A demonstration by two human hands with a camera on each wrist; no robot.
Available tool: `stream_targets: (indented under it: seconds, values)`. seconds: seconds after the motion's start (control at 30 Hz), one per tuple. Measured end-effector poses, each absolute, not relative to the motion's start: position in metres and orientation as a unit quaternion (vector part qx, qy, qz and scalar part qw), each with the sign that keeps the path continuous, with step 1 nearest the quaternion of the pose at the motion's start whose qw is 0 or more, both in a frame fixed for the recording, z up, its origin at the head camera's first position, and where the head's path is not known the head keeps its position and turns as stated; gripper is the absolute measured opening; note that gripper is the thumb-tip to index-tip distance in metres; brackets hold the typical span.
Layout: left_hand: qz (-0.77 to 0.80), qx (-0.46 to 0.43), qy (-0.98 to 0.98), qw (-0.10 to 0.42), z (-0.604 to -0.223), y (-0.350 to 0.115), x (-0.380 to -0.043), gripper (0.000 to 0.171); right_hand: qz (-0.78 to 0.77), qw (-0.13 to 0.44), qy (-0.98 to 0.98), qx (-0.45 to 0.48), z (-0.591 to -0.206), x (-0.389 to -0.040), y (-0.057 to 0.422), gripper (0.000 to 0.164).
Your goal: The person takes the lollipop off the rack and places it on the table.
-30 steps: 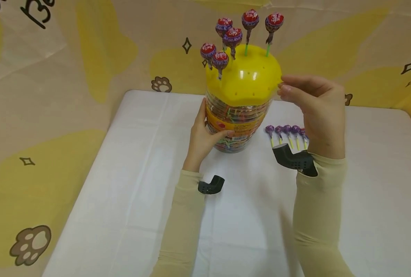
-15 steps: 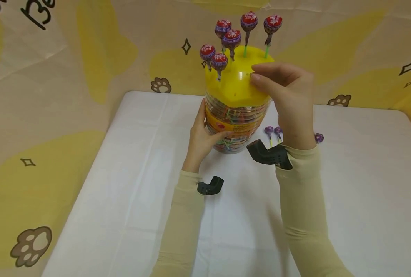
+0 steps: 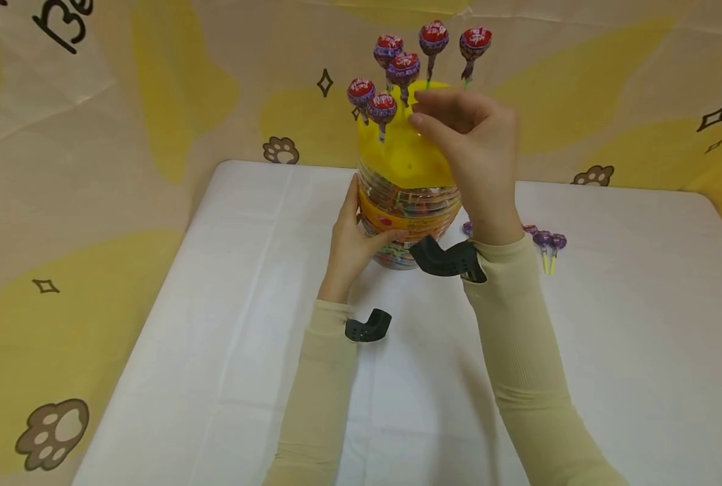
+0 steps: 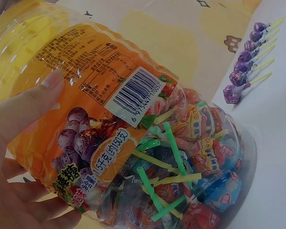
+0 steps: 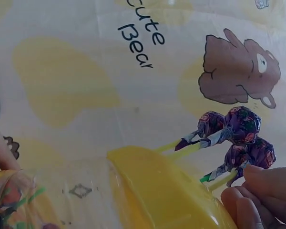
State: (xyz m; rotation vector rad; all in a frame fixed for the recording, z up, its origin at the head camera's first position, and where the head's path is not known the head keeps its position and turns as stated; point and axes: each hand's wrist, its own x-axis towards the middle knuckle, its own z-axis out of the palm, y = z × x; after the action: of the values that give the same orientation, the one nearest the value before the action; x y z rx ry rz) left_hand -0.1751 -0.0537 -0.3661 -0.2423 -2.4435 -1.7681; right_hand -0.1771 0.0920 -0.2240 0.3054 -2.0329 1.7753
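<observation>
My left hand [image 3: 351,246] grips the side of a clear plastic candy jar [image 3: 424,216], its thumb lying across the orange label [image 4: 105,71]. Through the jar wall, wrapped lollipops [image 4: 214,157] with green and yellow sticks show. A yellow domed lid [image 3: 406,162] with small holes tops the jar, and several purple-and-red lollipops [image 3: 404,66] stand upright in it. My right hand [image 3: 479,145] is over the lid, thumb and index finger slightly apart. Its fingertips are right beside the stick of one standing lollipop, close to the lid in the right wrist view.
A row of purple-wrapped lollipops [image 4: 245,56] lies on the white table [image 3: 263,304] to the right of the jar, partly hidden by my right wrist in the head view. Behind stands a printed yellow-and-beige backdrop [image 3: 567,94].
My right hand has moved left from the lid's right edge to the standing lollipops, uncovering lollipops at the right of the table row. The left hand keeps its grip on the jar.
</observation>
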Motion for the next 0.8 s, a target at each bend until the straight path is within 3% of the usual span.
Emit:
stream_targets:
  seconds: [0.4,0.8]
  values:
    - [-0.576,-0.077,-0.812,0.057,-0.366,-0.054,-0.175,0.099,0.588,0.202,-0.773,0.126,-0.213,-0.190,0.085,0.020]
    - [-0.572,-0.082,-0.813,0.064,-0.365,-0.055,-0.176,0.099,0.584,0.242,-0.766,0.115,-0.213,-0.194,0.080,0.014]
